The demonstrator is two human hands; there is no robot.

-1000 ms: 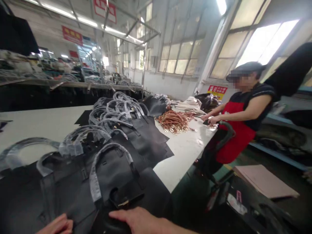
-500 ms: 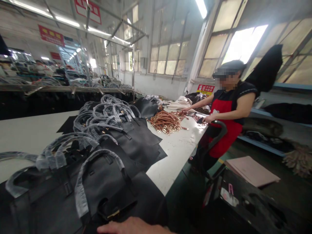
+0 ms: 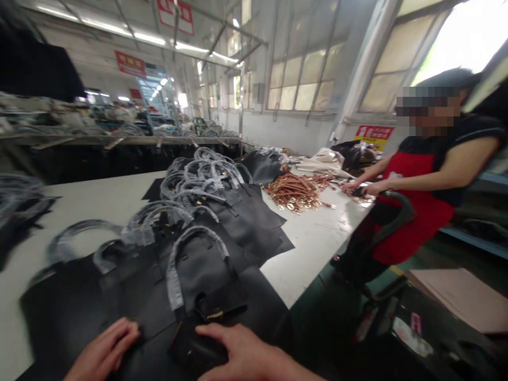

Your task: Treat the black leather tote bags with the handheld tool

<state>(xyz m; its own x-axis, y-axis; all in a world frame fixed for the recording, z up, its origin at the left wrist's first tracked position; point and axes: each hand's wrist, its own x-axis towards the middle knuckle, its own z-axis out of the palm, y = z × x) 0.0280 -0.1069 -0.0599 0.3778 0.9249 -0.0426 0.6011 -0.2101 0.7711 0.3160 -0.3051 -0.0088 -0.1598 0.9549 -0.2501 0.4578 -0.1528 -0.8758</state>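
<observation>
My left hand lies at the lower left on a black leather bag panel, its fingers bent and pressed together at the leather. My right hand grips a small black leather piece between thumb and forefinger, over the nearest panel. Just beyond it are a black strap with a gold-coloured metal part and an arched handle wrapped in clear plastic. More black panels with wrapped handles overlap farther up the table.
On the white table is a heap of brown straps with gold clasps. A co-worker in a red apron stands at its right side, hands near more straps. Dark bag parts are at the left; pinkish sheets lie at the lower right.
The view has swung left, so the scene sits farther right. My left hand has come into view on the leather, and more of my right hand shows.
</observation>
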